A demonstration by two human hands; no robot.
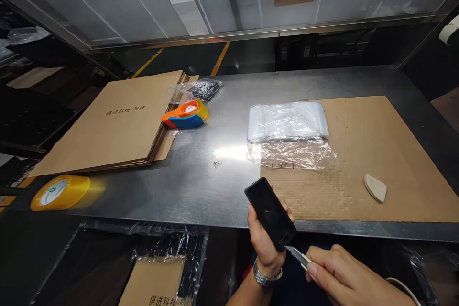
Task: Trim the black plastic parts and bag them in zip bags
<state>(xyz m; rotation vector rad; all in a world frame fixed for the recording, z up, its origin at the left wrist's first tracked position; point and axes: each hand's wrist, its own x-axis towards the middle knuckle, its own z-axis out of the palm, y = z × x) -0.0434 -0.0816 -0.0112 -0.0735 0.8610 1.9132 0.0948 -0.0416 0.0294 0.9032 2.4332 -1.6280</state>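
My left hand [263,241] is wrapped round a black phone case [269,213], held tilted just in front of the metal table's [215,167] near edge. A metal watch sits on that wrist. My right hand [340,275] is closed on a small utility knife [298,256]; its blade tip touches the lower end of the case. A stack of clear plastic bags [289,126] lies beyond on a flat cardboard sheet [376,153].
Flattened cardboard boxes [118,122] are stacked at the left with an orange-and-blue tape dispenser [184,114] on their corner. A yellow tape roll [59,192] lies at the table's left edge. A pale stone-like piece [375,187] rests on the cardboard. A bagged dark item [204,89] lies farther back.
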